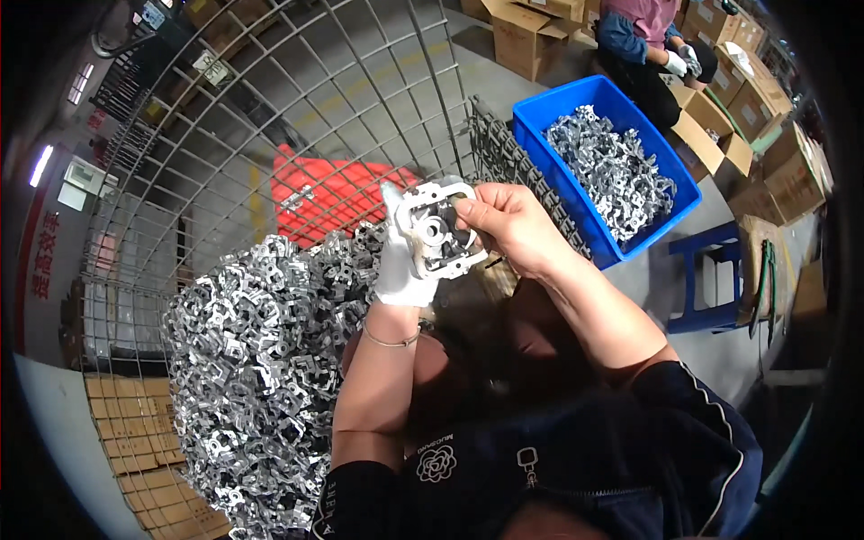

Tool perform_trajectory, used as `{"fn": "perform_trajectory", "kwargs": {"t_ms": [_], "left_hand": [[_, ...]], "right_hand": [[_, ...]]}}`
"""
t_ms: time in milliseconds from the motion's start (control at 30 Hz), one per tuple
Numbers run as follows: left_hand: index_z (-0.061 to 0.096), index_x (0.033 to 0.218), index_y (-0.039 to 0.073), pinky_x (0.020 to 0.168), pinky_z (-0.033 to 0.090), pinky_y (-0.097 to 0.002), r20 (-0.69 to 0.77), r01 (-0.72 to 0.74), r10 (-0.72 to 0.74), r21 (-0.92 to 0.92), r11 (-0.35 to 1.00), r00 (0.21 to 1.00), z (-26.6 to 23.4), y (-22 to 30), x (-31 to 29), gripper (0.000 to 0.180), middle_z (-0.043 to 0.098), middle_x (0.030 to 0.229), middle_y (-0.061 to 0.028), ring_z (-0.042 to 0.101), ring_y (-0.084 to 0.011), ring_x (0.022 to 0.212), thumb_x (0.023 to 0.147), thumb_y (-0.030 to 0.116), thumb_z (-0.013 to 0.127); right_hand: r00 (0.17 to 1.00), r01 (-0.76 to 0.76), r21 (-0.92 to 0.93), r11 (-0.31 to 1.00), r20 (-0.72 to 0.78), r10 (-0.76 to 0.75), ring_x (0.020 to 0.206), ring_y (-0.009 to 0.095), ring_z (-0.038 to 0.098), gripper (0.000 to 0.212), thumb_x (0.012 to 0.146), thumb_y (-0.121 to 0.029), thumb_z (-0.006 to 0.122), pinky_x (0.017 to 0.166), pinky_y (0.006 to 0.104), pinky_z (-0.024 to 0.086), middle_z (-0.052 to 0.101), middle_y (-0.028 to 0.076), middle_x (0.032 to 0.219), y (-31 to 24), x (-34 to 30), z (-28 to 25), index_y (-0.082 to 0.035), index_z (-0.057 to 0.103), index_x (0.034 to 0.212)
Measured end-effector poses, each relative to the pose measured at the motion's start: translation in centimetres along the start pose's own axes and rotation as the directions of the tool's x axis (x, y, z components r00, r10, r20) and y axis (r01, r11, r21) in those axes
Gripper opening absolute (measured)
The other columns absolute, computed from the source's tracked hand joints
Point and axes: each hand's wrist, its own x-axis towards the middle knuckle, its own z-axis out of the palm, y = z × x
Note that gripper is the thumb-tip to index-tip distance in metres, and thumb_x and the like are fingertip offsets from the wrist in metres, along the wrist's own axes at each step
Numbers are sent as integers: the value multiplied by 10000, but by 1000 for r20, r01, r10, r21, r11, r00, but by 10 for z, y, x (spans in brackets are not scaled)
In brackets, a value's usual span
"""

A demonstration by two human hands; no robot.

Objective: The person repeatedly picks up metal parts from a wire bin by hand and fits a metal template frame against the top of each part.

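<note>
Between my hands is a silvery metal casting [434, 231], a bracket-like frame with a round ring at its middle and arms at the sides. My left hand [399, 274], in a white glove, grips it from the left and beneath; most of those fingers are hidden behind the part. Bare, my right hand [515, 223] pinches the casting's right side between thumb and fingers. Just left of and below the part, a large heap of similar metal castings [256, 360] fills the wire cage.
Wire mesh of the cage [360, 81] rises in front and at left. A red sheet [328, 193] lies beyond the heap. Rightward stand a blue bin [648, 238] of castings, a blue stool [693, 279] and cardboard boxes [522, 45]. Another person [630, 40] with gloved hands sits far right.
</note>
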Motion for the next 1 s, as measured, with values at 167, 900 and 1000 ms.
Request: {"fn": "perform_trajectory", "kwargs": {"t_ms": [167,900,1000], "left_hand": [[537,1029,44,622,488,-239,-54,-30,32,43,999,998,1,-2,4,695,593,800,-15,572,-109,714,827,637,236],[413,1184,24,487,512,-302,433,-170,31,287,943,901,14,-39,100,543,598,809,-115,587,-266,565,868,465,401],[231,1318,49,866,401,-378,-43,243,-240,126,962,970,66,-40,154,747,438,1145,-129,465,-266,1016,819,569,425]], "right_hand": [[998,27,10,1000,-57,-26,477,23,382,212,829,-191,579,436,184,277,506,-38,574,10,8,2,-45,562,677],[912,368,464,806,-347,-217,541,44,471,168,860,-178,520,500,177,382,569,7,710,16,-5,-18,-35,553,778],[921,355,520,777,-336,-196,539,56,479,156,856,-171,525,500,192,388,569,14,690,23,-1,-30,-37,557,784]]}}
